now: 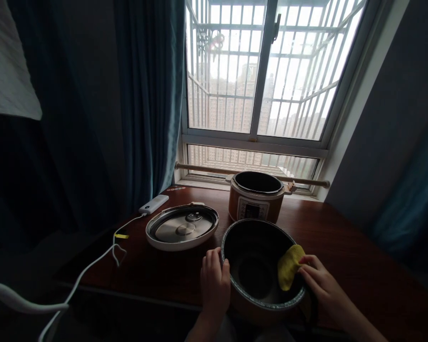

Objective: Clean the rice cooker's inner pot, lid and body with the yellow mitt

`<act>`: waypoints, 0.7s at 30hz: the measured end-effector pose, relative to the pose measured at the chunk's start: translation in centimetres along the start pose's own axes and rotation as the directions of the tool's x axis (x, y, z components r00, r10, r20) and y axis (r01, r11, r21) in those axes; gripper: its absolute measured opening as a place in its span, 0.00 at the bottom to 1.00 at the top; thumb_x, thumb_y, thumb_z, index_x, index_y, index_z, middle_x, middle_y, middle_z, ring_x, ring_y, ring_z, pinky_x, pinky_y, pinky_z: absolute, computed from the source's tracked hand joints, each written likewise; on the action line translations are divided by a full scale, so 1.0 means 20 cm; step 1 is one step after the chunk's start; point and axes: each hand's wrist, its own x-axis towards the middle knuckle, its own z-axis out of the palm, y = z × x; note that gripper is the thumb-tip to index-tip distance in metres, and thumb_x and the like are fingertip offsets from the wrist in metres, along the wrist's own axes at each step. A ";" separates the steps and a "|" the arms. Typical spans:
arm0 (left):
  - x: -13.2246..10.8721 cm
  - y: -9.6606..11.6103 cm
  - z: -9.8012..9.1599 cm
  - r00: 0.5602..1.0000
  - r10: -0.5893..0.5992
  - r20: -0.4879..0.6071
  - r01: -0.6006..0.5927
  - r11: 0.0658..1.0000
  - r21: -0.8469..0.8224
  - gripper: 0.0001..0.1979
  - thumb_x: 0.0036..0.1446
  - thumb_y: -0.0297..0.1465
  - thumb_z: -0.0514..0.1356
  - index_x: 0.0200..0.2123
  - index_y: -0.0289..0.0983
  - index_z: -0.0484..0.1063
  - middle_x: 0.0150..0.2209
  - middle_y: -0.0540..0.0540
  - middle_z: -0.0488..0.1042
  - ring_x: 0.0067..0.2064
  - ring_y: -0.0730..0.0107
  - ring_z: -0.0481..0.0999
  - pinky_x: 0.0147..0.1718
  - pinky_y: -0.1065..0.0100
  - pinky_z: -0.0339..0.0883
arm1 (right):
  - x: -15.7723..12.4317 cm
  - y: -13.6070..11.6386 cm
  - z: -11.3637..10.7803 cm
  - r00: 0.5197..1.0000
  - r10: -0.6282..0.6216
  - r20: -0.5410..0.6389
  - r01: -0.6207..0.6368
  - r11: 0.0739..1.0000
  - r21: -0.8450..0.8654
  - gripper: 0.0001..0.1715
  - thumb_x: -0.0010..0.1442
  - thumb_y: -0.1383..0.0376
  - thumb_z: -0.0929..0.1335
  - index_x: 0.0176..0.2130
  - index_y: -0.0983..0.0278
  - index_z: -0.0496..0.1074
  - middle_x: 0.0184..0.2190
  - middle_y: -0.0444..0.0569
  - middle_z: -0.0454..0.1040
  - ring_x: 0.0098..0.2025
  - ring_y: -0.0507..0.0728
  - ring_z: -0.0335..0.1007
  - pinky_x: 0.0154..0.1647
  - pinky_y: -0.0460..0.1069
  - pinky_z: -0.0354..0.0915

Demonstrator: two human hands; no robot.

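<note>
Pot mouth upward; cloth slanting lengthwise downward.

To the right of the round black pot, the reddish-brown wooden surface offers open room. Beyond the pot, the orange-and-white cylindrical cooker body blocks passage; leftward, the white-rimmed round metal lid leaves just a narrow strip beside the cooker body.

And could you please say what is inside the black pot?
Inside the black pot is a yellow cloth, held by the right hand; the wall behind the cloth is hidden.
</note>
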 end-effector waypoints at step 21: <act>-0.05 -0.04 -0.03 1.000 0.003 -0.005 -0.003 0.992 -0.129 0.12 0.56 0.32 0.49 0.42 0.37 0.66 0.42 0.42 0.69 0.46 0.59 0.68 0.47 0.57 0.62 | 0.10 0.00 0.05 0.856 0.451 -0.254 -0.419 0.892 0.169 0.12 0.46 0.57 0.63 0.29 0.62 0.62 0.25 0.46 0.73 0.28 0.57 0.72 0.26 0.48 0.63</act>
